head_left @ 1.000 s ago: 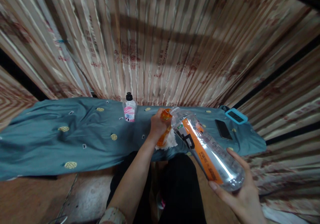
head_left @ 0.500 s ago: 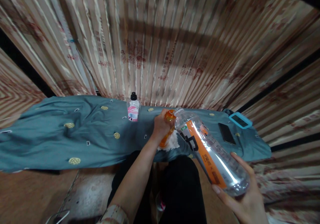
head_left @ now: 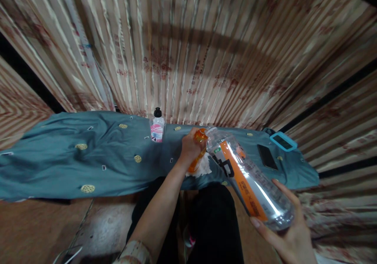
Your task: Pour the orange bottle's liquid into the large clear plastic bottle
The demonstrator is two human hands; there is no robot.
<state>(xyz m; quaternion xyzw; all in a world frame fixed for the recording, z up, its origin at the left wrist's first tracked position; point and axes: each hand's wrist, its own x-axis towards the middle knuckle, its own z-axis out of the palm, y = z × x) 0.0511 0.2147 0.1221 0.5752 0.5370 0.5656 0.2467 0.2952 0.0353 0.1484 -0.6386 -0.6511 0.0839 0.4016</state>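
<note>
Teal patterned cloth (head_left: 73,166) over low surface, striped curtain (head_left: 188,48) behind.

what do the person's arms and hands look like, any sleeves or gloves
Both hands are bare, with no gloves, rings or watch showing. The left hand leads to a bare forearm that ends near the elbow in a pale patterned sleeve cuff. The right hand shows only to the wrist, so any sleeve there is out of view.

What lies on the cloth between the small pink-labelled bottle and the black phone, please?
In the head view, the left hand gripping an orange bottle, the white wad under it, and the neck of the big clear bottle.
</note>
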